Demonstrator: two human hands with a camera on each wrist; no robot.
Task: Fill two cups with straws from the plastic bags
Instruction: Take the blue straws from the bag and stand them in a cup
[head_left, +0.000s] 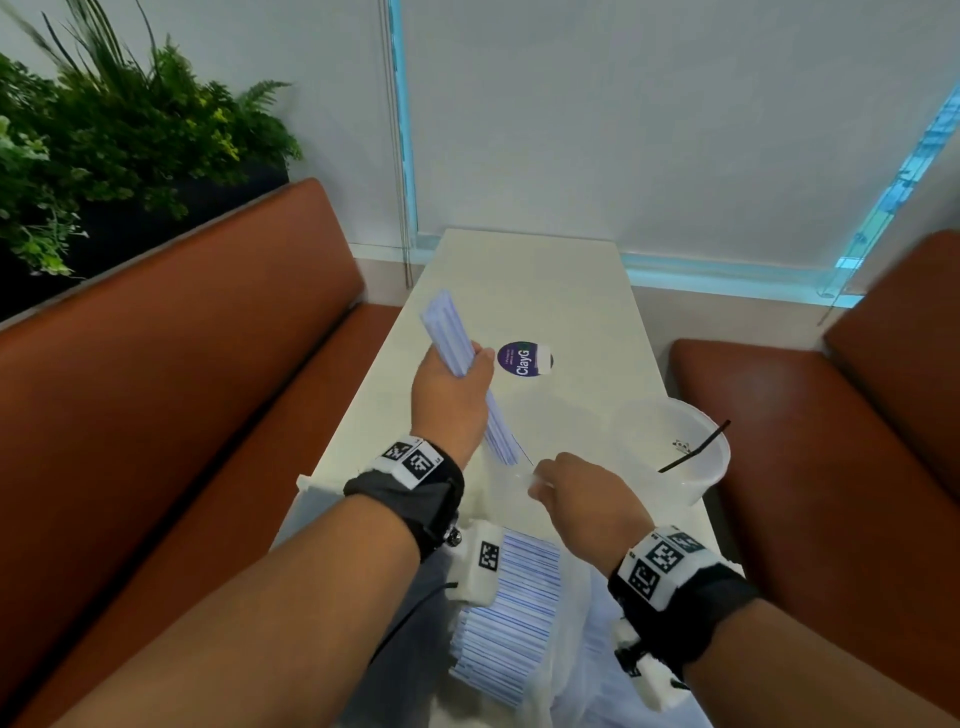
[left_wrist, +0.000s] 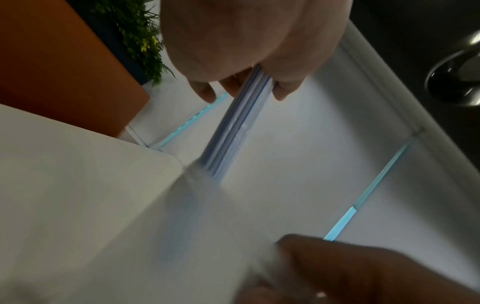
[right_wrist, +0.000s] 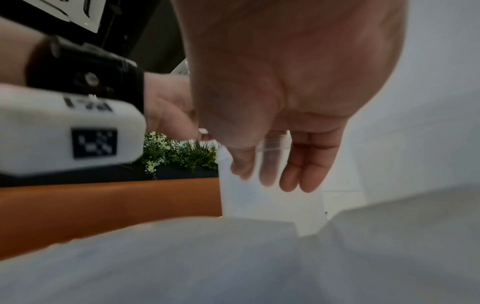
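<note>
While the left hand (head_left: 451, 402) closes its fingers round a bundle of paper-wrapped straws (head_left: 470, 374), white with blue stripes, the bundle slants from upper left of centre in the head view down toward the middle, its lower end aimed at a clear plastic cup (head_left: 511, 486). The right hand (head_left: 582, 501) pinches that cup at its rim, thumb outside and fingers (right_wrist: 306, 164) curled against the wall, as the right wrist view shows through the clear plastic. Whether the straw tips are already inside the rim cannot be told; the lower end is blurred.

A second clear cup (head_left: 685, 452) stands at the right edge of the white table (head_left: 545, 291) with one black straw (head_left: 693, 448) leaning in it. At the bottom centre of the head view, more wrapped straws (head_left: 514, 613) lie stacked in an open plastic bag (head_left: 571, 623).

The bundle looks light and loose: paper wrappers slide on one another, so a grip round the middle, as now, seems the best hold to keep it from fanning out. The cup is thin, light and easily tipped or squashed, so it probably needs steadying at the rim without squeezing while the straws go in.
</note>
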